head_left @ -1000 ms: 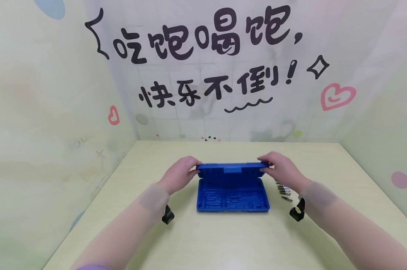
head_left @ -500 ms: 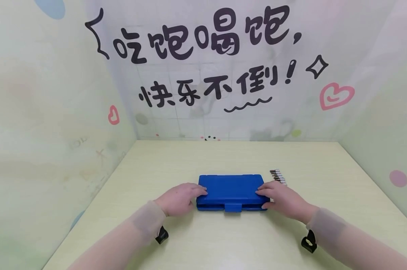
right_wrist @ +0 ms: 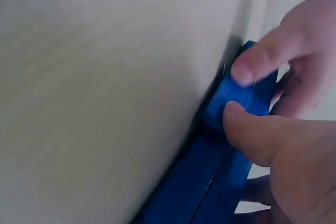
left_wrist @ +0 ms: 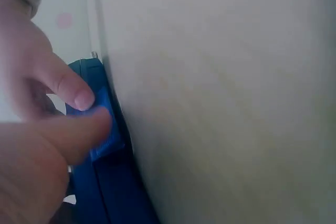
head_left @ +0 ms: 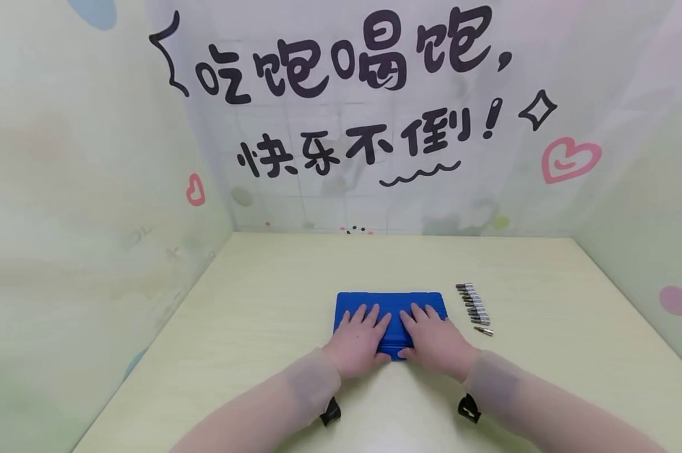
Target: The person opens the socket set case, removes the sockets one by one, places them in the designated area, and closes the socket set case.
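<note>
A blue plastic case (head_left: 389,301) lies closed on the table in the head view. My left hand (head_left: 355,346) rests on the left half of its lid, fingers spread and straight. Beside it my right hand (head_left: 440,343) lies on the right half in the same way. Both thumbs are at the case's front latch (right_wrist: 223,100). In the right wrist view the thumb (right_wrist: 252,129) of the right hand touches the latch, and the other thumb is close by. The palms and fingers hide much of the lid.
Right of the case lies a row of several small silver socket bits (head_left: 474,306) with dark tips. One more bit (head_left: 484,331) sits slightly apart, nearer the front. Printed walls surround the pale wooden table (head_left: 250,302) at the back and sides.
The raised lid has come down and the case is closed. Both hands have moved from its side edges inward onto the lid, with the thumbs at the front latch.
</note>
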Demonstrator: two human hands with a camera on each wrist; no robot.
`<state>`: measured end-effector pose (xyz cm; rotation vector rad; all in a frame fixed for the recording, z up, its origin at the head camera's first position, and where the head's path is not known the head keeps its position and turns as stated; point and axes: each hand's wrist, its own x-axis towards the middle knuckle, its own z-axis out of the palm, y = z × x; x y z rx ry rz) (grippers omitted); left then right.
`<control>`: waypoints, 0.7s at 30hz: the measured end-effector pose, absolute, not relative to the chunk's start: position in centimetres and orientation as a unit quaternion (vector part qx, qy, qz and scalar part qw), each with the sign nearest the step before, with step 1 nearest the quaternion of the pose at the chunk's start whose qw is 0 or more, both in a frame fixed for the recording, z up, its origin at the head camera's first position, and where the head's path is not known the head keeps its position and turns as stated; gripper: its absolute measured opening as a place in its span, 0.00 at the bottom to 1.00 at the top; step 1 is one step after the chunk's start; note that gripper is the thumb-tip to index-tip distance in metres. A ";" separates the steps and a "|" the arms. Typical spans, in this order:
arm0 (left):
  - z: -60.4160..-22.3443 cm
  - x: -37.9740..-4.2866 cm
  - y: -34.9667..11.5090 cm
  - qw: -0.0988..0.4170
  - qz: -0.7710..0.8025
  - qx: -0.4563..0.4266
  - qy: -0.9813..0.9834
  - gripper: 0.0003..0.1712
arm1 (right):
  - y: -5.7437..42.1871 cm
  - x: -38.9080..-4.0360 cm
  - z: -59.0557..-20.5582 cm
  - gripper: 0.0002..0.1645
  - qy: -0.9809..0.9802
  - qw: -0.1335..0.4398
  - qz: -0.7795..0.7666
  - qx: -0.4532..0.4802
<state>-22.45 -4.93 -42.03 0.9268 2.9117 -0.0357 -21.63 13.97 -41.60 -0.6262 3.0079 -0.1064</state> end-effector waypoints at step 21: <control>-42.0 -24.5 -3.4 0.044 -0.067 0.285 0.955 0.42 | 12.4 -23.6 -41.1 0.43 0.972 0.025 0.029 -0.232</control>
